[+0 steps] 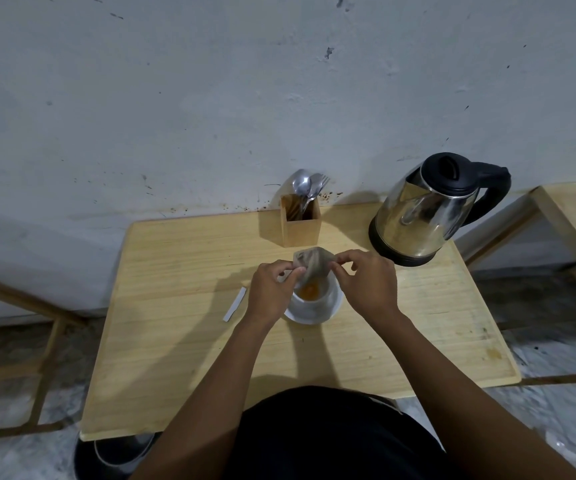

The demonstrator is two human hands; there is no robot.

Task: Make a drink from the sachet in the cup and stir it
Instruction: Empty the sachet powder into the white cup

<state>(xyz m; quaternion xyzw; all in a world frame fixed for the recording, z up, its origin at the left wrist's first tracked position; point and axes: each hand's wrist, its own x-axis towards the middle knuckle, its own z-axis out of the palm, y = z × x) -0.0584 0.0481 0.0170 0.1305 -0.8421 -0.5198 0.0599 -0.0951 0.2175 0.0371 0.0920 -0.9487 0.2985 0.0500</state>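
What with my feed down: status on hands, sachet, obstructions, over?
Left hand and right hand both pinch sachet, tipped over cup. Orange powder in cup. Kettle and torn strip off to the sides, nothing blocking.

a: item count?
b: 1 kettle (pixel 428 209), 1 cup (pixel 311 304), 1 saucer (pixel 309 319), 1 sachet (pixel 314 261), 1 torn strip (pixel 234 304).
a: cutlery?
b: 1 holder (pixel 300 226). 2 spoons (pixel 302 184) and 1 fork (pixel 322 180) showing.
a: rest?
b: 2 tables (pixel 175 306). 2 hands: left hand (pixel 269 292), right hand (pixel 366 285).
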